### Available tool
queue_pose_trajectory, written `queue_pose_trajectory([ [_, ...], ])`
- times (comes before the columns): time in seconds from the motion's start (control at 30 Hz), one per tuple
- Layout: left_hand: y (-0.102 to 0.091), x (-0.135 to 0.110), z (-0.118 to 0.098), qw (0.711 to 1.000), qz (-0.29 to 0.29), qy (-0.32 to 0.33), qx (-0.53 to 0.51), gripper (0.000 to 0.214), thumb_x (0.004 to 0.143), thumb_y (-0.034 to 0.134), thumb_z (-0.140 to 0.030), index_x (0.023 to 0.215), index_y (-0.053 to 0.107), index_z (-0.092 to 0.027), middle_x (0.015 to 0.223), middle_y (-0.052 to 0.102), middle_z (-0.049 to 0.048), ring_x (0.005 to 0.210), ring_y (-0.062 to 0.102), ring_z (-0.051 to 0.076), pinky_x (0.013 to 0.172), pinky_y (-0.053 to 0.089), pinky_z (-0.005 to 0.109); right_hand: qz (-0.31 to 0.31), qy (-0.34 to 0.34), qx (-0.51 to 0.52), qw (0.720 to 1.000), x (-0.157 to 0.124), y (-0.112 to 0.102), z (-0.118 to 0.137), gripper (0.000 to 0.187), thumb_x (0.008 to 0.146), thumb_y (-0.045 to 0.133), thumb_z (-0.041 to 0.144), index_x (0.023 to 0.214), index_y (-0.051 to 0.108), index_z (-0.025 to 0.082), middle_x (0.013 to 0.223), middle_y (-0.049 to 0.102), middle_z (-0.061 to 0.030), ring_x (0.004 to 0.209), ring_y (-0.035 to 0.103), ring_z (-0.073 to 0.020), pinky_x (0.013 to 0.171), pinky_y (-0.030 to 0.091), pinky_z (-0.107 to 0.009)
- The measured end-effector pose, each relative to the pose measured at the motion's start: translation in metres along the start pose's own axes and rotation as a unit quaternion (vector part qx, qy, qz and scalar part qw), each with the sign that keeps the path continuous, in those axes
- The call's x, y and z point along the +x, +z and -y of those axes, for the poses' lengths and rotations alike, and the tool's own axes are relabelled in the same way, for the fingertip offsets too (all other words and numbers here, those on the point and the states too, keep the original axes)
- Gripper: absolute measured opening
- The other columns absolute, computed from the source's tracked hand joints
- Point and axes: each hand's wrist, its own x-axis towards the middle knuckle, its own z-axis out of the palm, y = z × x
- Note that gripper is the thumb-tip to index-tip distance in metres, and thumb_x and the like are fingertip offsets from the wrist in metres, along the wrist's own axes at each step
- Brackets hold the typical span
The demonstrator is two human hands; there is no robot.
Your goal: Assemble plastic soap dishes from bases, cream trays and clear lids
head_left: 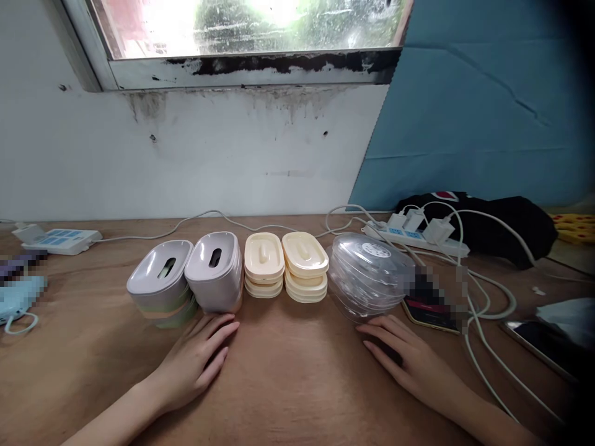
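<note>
My left hand [199, 356] lies on the wooden table, fingers stretched out and holding nothing. It is nearest to a stack of pale lilac plastic covers with a slot [214, 272]. Left of that stands a similar stack, its lilac top [160, 269] above green and orange layers [167, 310]. In the middle are two stacks of cream oval lids with raised grips, one on the left [264, 257] and one on the right [305, 255]. My right hand [400, 353] rests open at the front of a stack of clear plastic lids [367, 269]; I cannot tell whether it touches them.
Behind the clear lids lies a power strip [418, 238] with white chargers and looping cables [483, 310]. Phones [432, 303] lie on the right, near a black cloth bag [502, 226]. Another power strip [62, 241] and a light-blue item [21, 297] are at the left.
</note>
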Motion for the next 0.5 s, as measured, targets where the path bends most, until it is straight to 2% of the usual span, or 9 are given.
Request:
queue_pose_trajectory([
  [0.2, 0.004, 0.015, 0.001, 1.0, -0.013, -0.012, 0.006, 0.035, 0.087, 0.04, -0.02, 0.122, 0.048, -0.022, 0.129, 0.046, 0.0098, 0.116, 0.045, 0.025, 0.097, 0.04, 0.041, -0.003, 0.009, 0.013, 1.0, 0.013, 0.004, -0.003, 0.024, 0.087, 0.045, 0.027, 0.106, 0.059, 0.022, 0.097, 0.059, -0.0088, 0.089, 0.059, -0.0218, 0.076, 0.053, -0.036],
  [0.5, 0.01, 0.041, 0.007, 0.998, -0.05, -0.038, 0.017, 0.029, 0.088, 0.038, -0.022, 0.112, 0.051, -0.015, 0.12, 0.048, 0.0128, 0.11, 0.047, 0.025, 0.093, 0.043, 0.04, -0.005, -0.004, 0.005, 1.0, 0.039, 0.012, -0.014, 0.023, 0.088, 0.043, 0.024, 0.103, 0.06, 0.019, 0.095, 0.058, -0.0094, 0.089, 0.058, -0.0213, 0.078, 0.051, -0.039],
])
